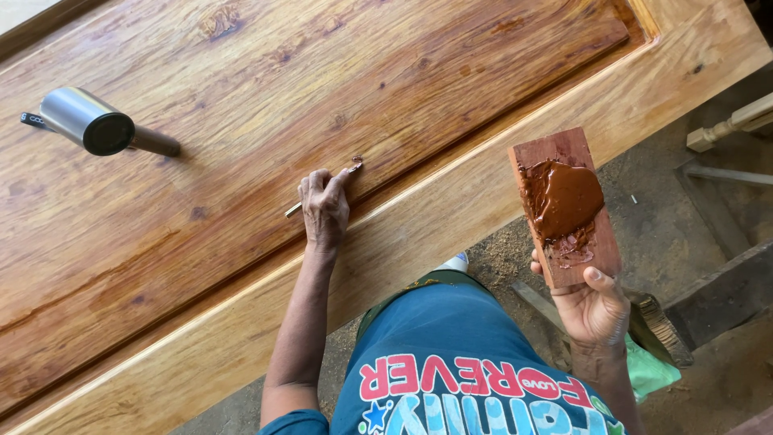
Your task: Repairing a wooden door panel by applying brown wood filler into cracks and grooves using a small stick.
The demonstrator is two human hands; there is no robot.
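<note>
A small board smeared with wet brown filler, likely light, stiff and messy, is best gripped by its clean lower end, where the right hand grasps it off the door's edge. The left hand clenches a thin tool, tip on the door. A torch lies well apart.
</note>
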